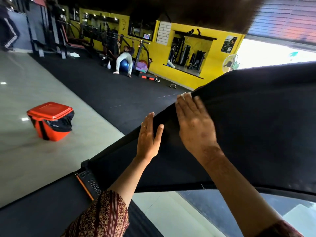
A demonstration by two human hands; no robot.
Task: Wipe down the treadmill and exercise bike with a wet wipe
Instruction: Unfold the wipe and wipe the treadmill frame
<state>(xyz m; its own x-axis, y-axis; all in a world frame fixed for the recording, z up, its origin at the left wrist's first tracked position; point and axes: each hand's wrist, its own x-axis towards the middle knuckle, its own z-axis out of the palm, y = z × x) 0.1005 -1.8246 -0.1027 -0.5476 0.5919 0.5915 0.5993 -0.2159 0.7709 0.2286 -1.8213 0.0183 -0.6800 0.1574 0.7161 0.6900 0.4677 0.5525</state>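
A black treadmill deck (256, 125) fills the right and lower part of the head view, with its side rail running diagonally. My right hand (195, 122) lies flat on the deck near that rail, fingers straight, pressing a white wet wipe (185, 95) that peeks out past the fingertips. My left hand (148, 135) rests on the rail edge just to the left, fingers straight along the outside and thumb on top, holding nothing. A second black treadmill belt (42, 211) lies at the lower left. No exercise bike can be made out.
An orange lidded bin (51, 120) with a black liner stands on the pale tiled floor at left. Black rubber matting stretches toward a yellow wall. A person exercises on a blue ball (124, 63) among weight machines far back. A fan (230, 63) stands by the bright doorway.
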